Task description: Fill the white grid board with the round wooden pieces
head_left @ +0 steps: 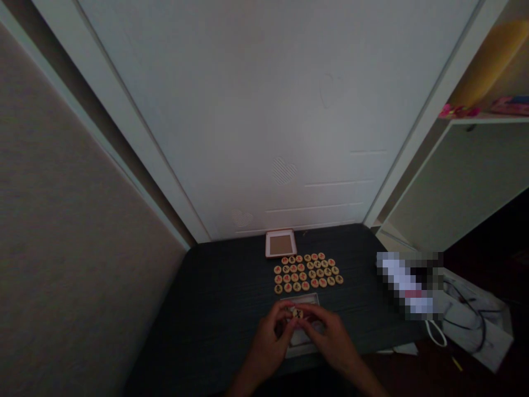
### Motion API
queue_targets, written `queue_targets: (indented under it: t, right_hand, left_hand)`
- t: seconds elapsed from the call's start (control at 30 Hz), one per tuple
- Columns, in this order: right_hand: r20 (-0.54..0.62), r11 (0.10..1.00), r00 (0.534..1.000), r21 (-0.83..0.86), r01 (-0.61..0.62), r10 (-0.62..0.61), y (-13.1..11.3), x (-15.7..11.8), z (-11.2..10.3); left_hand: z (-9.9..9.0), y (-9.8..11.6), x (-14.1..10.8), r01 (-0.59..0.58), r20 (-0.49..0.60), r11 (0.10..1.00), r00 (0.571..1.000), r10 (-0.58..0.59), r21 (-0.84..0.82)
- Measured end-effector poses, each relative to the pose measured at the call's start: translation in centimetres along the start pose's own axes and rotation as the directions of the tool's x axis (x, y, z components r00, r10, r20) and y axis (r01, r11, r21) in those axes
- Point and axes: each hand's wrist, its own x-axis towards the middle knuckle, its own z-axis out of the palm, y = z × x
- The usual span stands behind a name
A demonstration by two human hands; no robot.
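Observation:
Between the fingertips of my left hand [270, 333] and my right hand [326, 331] is a round xiangqi piece [297, 314] with a dark character on its face. Both hands are closed on it, thumbs below and fingers above. Under them lies a shallow pale box [303, 349], partly hidden by the hands. Just beyond it, several more round xiangqi pieces [305, 286], with red or dark characters, lie flat in rows.
A box lid [281, 245] with a brown middle lies at the back of the dark table [215, 292]. Behind stands a white panel [256, 110] with heart patterns. To the right are a blurred-out white object [405, 284] and a white surface with dark cables [475, 320].

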Motion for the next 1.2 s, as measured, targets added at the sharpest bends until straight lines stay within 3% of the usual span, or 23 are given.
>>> queue_targets:
  t: [0.2,0.5,1.0,1.1,1.2]
  right_hand:
    - [0.010,0.992,0.998,0.111,-0.065,0.064,-0.1,0.4,0.1]
    - [-0.029,0.988,0.992,0.092,-0.121,0.124,-0.2,0.8,-0.2]
    - [0.045,0.991,0.992,0.052,-0.121,0.118,-0.2,0.6,-0.8]
    - [0.047,0.990,0.990,0.045,-0.132,0.130,0.0,0.7,-0.7]
    - [0.032,0.990,0.991,0.061,-0.131,0.129,0.3,1.0,-0.6]
  left_hand:
    - [0.2,0.2,0.0,0.009,-0.060,0.999,0.998,-0.008,0.031]
    - [0.5,0.4,-0.3,-0.033,-0.043,0.979,0.998,0.042,0.202]
    - [0.2,-0.2,-0.3,-0.009,-0.014,0.988,1.000,0.011,0.152]
    - [-0.4,-1.0,-0.3,-0.033,-0.038,0.973,0.998,0.043,0.229]
    - [-1.3,-1.8,-0.2,-0.110,-0.092,0.942,0.985,0.146,0.318]
